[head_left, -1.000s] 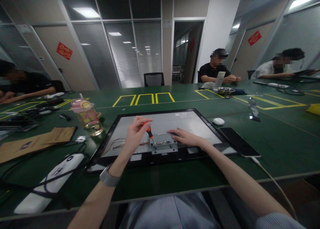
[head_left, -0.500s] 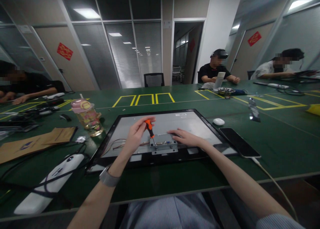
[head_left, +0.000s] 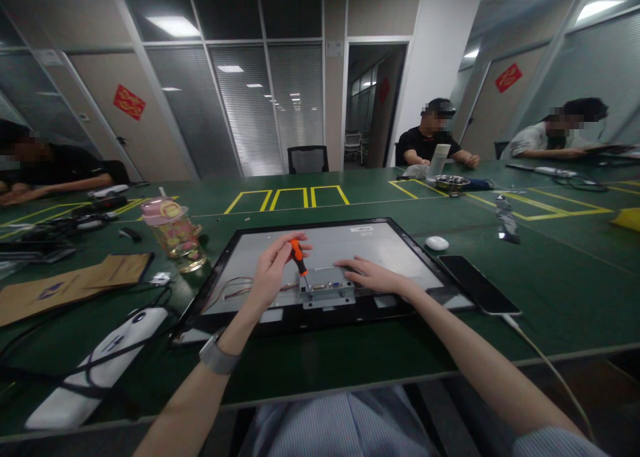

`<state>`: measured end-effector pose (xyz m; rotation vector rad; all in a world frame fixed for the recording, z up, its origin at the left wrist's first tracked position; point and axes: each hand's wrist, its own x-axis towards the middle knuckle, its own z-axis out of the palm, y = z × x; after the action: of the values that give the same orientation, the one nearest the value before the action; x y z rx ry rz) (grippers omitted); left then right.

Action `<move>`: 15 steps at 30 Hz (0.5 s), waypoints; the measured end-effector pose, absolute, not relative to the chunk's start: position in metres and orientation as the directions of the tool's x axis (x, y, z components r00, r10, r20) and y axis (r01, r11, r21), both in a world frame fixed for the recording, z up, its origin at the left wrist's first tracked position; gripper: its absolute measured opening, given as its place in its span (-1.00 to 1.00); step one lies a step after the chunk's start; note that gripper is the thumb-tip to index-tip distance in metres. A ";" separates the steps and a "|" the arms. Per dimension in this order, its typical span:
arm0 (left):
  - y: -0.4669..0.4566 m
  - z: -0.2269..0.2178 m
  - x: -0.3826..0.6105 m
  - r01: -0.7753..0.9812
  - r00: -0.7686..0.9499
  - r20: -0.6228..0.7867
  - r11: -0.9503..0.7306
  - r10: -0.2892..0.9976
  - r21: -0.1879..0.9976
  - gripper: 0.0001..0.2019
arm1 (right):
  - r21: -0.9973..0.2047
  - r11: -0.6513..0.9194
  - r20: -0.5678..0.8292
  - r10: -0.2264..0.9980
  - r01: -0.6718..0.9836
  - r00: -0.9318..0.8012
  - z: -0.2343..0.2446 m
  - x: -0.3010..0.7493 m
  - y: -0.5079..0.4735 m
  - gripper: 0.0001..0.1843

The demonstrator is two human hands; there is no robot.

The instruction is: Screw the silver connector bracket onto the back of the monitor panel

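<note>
A flat monitor panel (head_left: 380, 240) lies face down on the green table, with a small metal connector board (head_left: 327, 290) at its near edge. My left hand (head_left: 273, 270) is closed around an orange-handled screwdriver (head_left: 299, 260), its tip down on the left end of the board. My right hand (head_left: 373, 275) rests flat on the panel just right of the board, fingers stretched out. Thin coloured wires (head_left: 235, 287) run from the board to the left.
A black phone (head_left: 477, 282) with a white cable lies right of the panel, a white oval case (head_left: 437, 242) behind it. A pink-lidded bottle (head_left: 175, 234), brown envelopes (head_left: 75, 284) and a white power strip (head_left: 97, 367) sit left. Three other people sit at the table's far sides.
My left hand has shifted its fingers on the screwdriver handle, turning it slightly. The right hand and the panel have stayed in place.
</note>
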<state>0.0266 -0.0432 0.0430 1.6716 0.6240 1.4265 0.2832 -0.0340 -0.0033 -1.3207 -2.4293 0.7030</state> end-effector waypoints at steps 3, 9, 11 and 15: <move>-0.044 0.042 0.028 -0.115 0.217 0.551 -0.539 0.806 0.834 -0.73 | -0.543 0.472 0.030 0.837 0.694 -0.546 -0.004 0.283 -0.033 -0.42; -0.046 0.042 0.031 -0.011 0.047 0.658 -0.658 0.752 0.753 -0.85 | -0.555 0.495 0.048 0.822 0.669 -0.568 -0.005 0.284 -0.032 -0.43; -0.045 0.041 0.030 -0.086 0.067 0.640 -0.634 0.766 0.768 -0.76 | -0.560 0.479 0.037 0.830 0.676 -0.557 -0.004 0.284 -0.033 -0.44; -0.044 0.040 0.028 -0.184 0.132 0.581 -0.557 0.803 0.810 -0.75 | -0.561 0.487 0.045 0.825 0.669 -0.563 -0.004 0.284 -0.032 -0.44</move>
<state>0.0284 -0.0442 0.0402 1.6052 0.6156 1.5463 0.2838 -0.0325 -0.0043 -1.2610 -2.4283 0.7155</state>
